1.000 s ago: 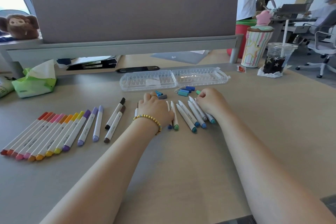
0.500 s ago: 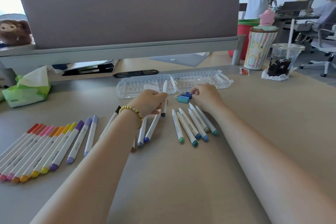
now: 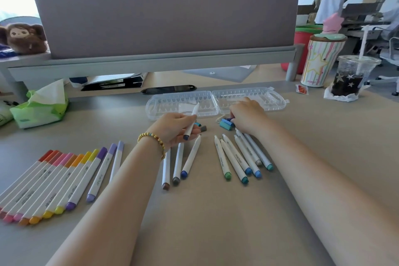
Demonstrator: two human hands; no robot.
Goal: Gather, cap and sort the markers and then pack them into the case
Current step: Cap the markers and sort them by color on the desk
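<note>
Here the left hand (image 3: pixel 174 127) pinches a marker (image 3: pixel 192 121), its uncapped tip pointing away toward the case (image 3: pixel 278 101); the loose caps (image 3: pixel 225 124) lie rightward, under the right hand (image 3: pixel 248 116), whose grip is hidden.

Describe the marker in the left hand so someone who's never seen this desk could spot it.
Start at the clear open case at the desk's middle. Just in front, the left hand pinches one white marker with a dark blue end. Unlike its neighbours, it is lifted, tip toward the case.
</note>
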